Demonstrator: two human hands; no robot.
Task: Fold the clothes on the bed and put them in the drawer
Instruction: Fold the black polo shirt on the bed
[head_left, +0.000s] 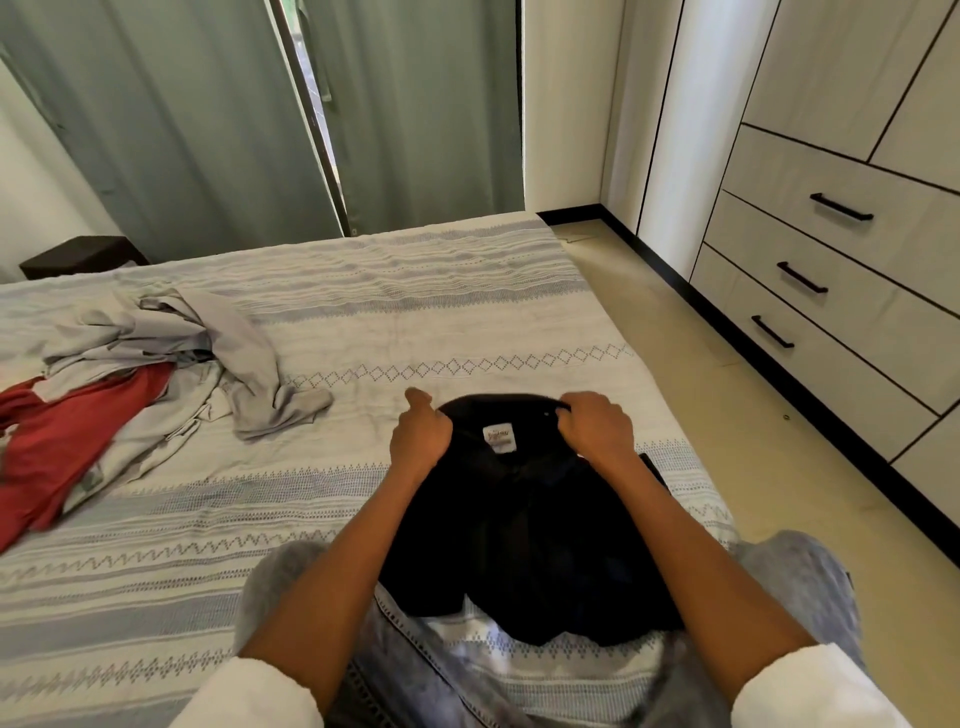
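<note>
At lower centre, the left hand (420, 435) and right hand (596, 426) each pinch the black shirt's (524, 540) far edge on the bed (415, 322). Uneven pulls could skew the fold. Unfolded clothes (156, 358) lie at left; closed drawers (831, 270) stand at right.

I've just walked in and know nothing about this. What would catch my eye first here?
Most likely the black garment lying on the patterned bed right in front of the person, with the left hand and right hand gripping its far edge on either side of a white label. Next, the unfolded heap at the left: a grey garment lying over a red garment. To the right stands a pale drawer unit, its drawers closed.
</note>
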